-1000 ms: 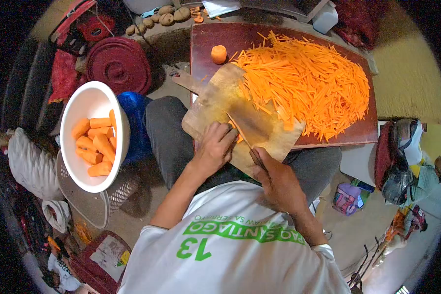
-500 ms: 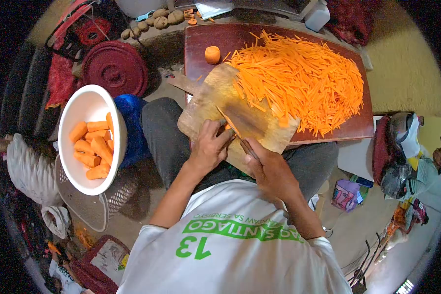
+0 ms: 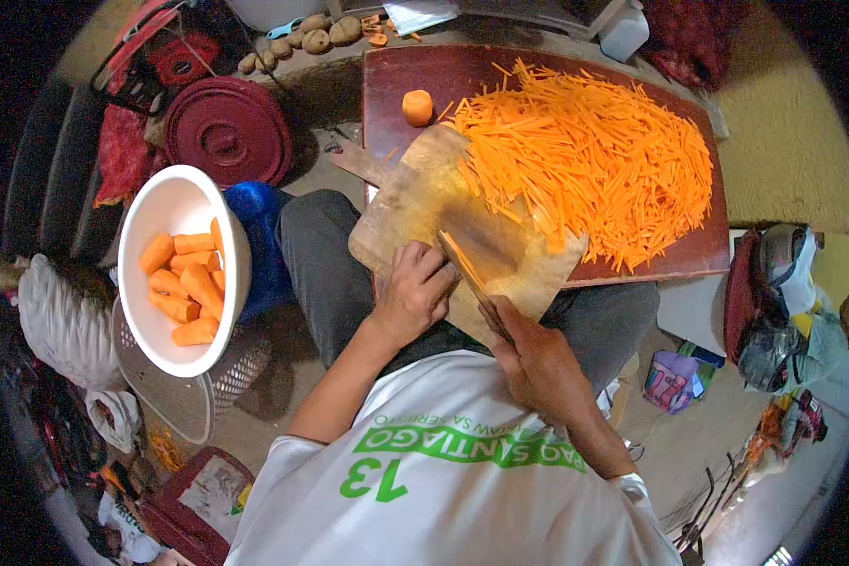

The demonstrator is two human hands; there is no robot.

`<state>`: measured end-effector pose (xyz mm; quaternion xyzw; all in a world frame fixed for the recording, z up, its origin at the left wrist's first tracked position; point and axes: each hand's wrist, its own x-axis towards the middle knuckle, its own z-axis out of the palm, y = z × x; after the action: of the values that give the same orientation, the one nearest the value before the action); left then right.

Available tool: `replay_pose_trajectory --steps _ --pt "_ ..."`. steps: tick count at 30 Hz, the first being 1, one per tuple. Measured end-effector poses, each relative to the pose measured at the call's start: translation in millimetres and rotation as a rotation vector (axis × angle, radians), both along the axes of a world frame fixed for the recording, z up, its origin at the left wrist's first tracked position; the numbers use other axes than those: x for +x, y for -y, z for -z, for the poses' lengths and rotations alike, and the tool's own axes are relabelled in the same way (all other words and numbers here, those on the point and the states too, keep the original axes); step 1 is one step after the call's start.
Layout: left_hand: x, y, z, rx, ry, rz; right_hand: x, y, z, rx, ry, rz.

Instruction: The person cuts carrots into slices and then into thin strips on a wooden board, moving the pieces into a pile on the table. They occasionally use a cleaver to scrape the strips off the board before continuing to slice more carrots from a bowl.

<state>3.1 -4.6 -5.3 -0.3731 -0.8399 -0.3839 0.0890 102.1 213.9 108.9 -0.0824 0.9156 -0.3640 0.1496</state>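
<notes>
My right hand [image 3: 538, 357] is closed around the handle of a knife [image 3: 489, 307], whose blade slants up and left over the wooden cutting board [image 3: 387, 226]. Orange carrot shows along the blade. Beside the blade, my left hand [image 3: 415, 291] has its fingers curled down on the board. They mostly hide the carrot piece under them; a bit of orange showed at the fingertips a moment ago. A large heap of carrot strips [image 3: 594, 170] covers much of the red table [image 3: 391, 75] and spills onto the board's far edge. A short carrot chunk [image 3: 417, 108] stands alone at the table's left.
To the left, a white basin [image 3: 140, 311] holds several peeled carrots [image 3: 198, 288]. Below it is a grey perforated basket [image 3: 241, 373]. A dark red lid [image 3: 226, 132] lies farther back, near several brown potatoes [image 3: 316, 40]. Bags [image 3: 788, 321] crowd the right side.
The knife and my right hand have shifted slightly right and down, the blade turning more of its carrot-covered side into view. My left hand remains curled beside it. The whole view has shifted slightly.
</notes>
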Motion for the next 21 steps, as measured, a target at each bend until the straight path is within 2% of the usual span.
replay_pose_trajectory --steps 5,9,12,15,18,21 --pt "0 -1 1 0.043 -0.013 0.002 -35 15 -3 -0.070 0.147 0.096" --pt "-1 -1 1 0.064 -0.037 -0.008 -27 6 -11 -0.110 0.195 0.103" --pt "2 -1 4 0.068 -0.020 -0.027 -9 3 -10 -0.071 0.131 0.117" --pt "2 -2 -1 0.049 -0.019 -0.022 -20 10 -4 -0.061 0.200 0.109" --pt "0 -2 -6 0.049 -0.028 -0.023 -36 20 0 -0.079 0.103 0.123" --pt "-1 -3 -3 0.080 -0.032 -0.030 -37 13 4 -0.129 0.139 0.149"
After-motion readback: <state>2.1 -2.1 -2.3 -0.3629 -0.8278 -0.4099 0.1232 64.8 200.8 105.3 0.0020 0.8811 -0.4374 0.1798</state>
